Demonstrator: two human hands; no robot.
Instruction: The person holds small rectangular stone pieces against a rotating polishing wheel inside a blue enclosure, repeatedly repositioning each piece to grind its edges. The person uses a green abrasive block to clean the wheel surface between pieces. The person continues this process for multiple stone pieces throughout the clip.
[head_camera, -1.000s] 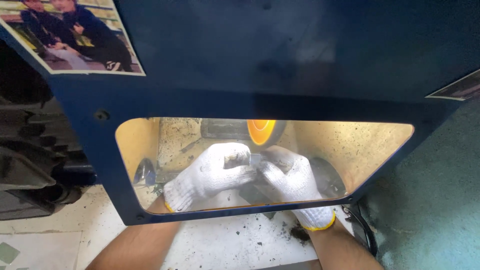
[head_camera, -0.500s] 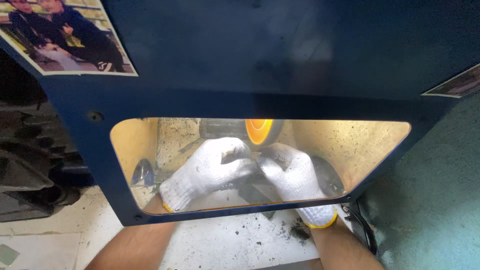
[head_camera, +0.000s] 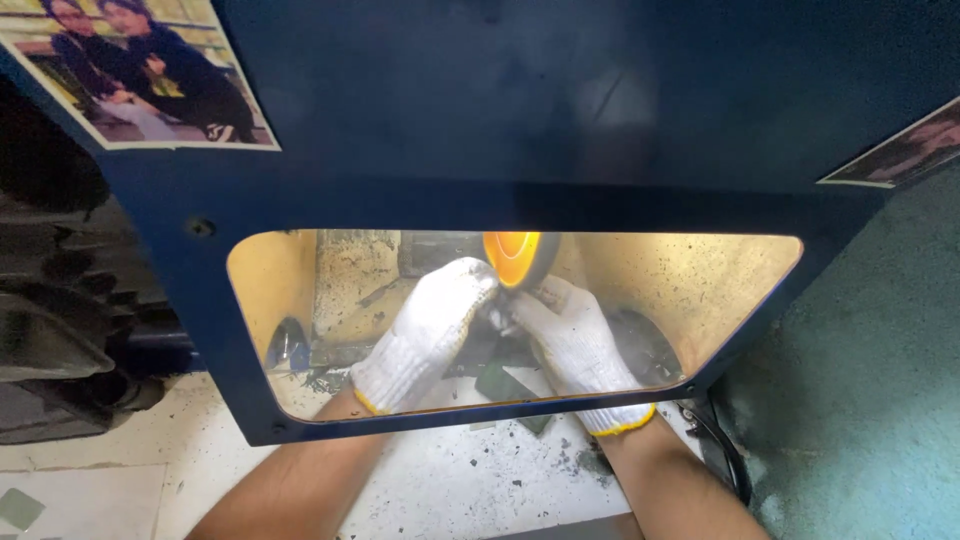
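Observation:
Through a clear window in a dark blue guard panel (head_camera: 520, 120) I see both my hands in white knit gloves with yellow cuffs. My left hand (head_camera: 425, 335) and my right hand (head_camera: 565, 345) meet just below an orange grinding wheel (head_camera: 515, 255). Their fingertips pinch a small dark workpiece (head_camera: 497, 312) up against the wheel's lower edge. The piece is mostly hidden by the gloves, so its shape cannot be made out.
A photo print (head_camera: 140, 70) is stuck to the panel's upper left, another (head_camera: 900, 150) at the right edge. Dark debris litters the white bench (head_camera: 470, 480). A black machine body (head_camera: 60, 330) stands at left; a black cable (head_camera: 725, 455) lies at right.
The hands have stayed pressed together at the wheel, shifting slightly upward toward it. The view has drifted a little.

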